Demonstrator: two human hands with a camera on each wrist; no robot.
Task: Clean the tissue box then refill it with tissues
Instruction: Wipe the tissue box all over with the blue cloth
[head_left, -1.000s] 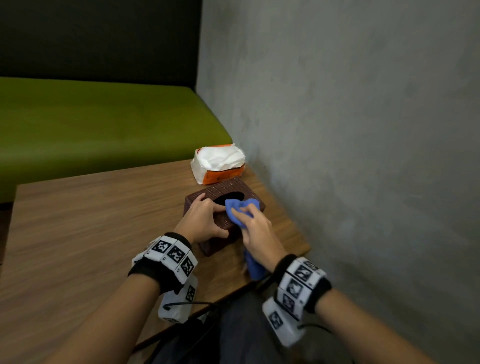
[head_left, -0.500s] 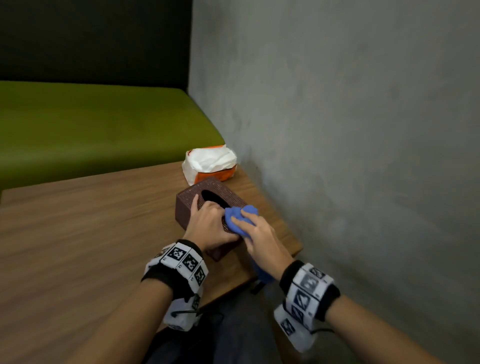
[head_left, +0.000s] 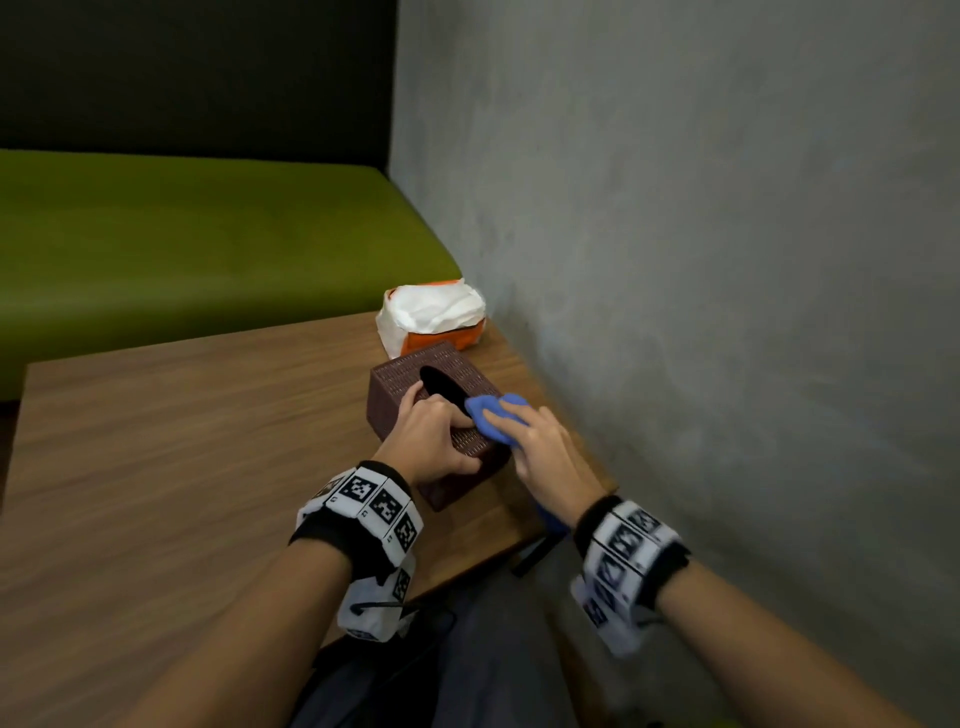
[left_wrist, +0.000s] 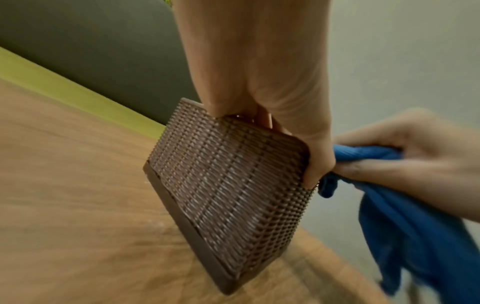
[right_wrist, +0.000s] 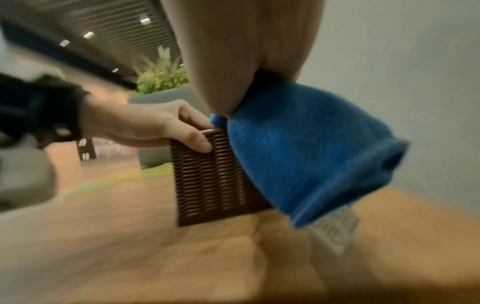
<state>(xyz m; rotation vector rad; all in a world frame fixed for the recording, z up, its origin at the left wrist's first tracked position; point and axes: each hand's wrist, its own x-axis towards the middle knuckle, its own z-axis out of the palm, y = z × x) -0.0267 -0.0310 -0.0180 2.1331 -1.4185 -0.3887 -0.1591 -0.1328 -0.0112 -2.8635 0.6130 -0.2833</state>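
Observation:
A brown woven tissue box (head_left: 400, 387) (left_wrist: 228, 195) (right_wrist: 207, 179) with a dark oval slot on top stands on the wooden table (head_left: 182, 441) near the wall. My left hand (head_left: 436, 441) (left_wrist: 259, 86) (right_wrist: 145, 127) grips its near end, thumb curled over the corner. My right hand (head_left: 540, 447) (left_wrist: 405, 156) holds a bunched blue cloth (head_left: 491, 415) (left_wrist: 400, 197) (right_wrist: 306, 148) against the box's top right edge. A loose tail of cloth hangs below the hand. A white and orange pack of tissues (head_left: 434, 317) lies behind the box.
A grey concrete wall (head_left: 701, 260) runs close along the table's right side. A green bench seat (head_left: 182, 234) sits beyond the table's far edge. The box stands close to the table's near right corner (head_left: 602, 486). My dark-clothed lap (head_left: 467, 665) shows below the table edge.
The right hand has slid the cloth back from the slot toward the near right edge of the box top. The left hand keeps its grip. The head view shifted.

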